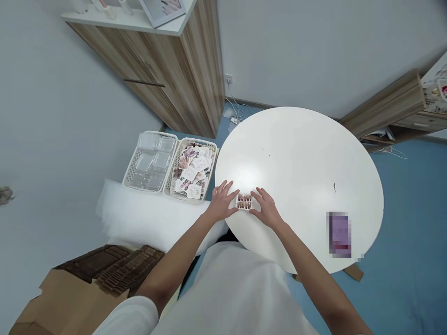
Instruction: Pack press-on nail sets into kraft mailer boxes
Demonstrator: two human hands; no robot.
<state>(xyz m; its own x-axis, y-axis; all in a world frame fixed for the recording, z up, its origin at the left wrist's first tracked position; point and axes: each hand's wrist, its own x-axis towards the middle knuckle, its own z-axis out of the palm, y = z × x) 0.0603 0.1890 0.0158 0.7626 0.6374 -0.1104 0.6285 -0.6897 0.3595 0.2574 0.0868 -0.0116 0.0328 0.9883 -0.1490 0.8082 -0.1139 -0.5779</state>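
A small clear pack of dark red press-on nails (244, 201) lies on the round white table (307, 158) near its front left edge. My left hand (222, 201) rests on the table at the pack's left side, fingers spread and touching its edge. On the right side, my right hand (266, 206) pinches the pack with thumb and fingers. Both hands hold the pack flat against the tabletop.
Left of the table stand two white baskets, one with clear plastic trays (151, 161), one with printed cards and nail packs (191, 170). A cardboard box of dark items (104, 265) sits at lower left. A blurred purple item (339, 234) lies on the table's right.
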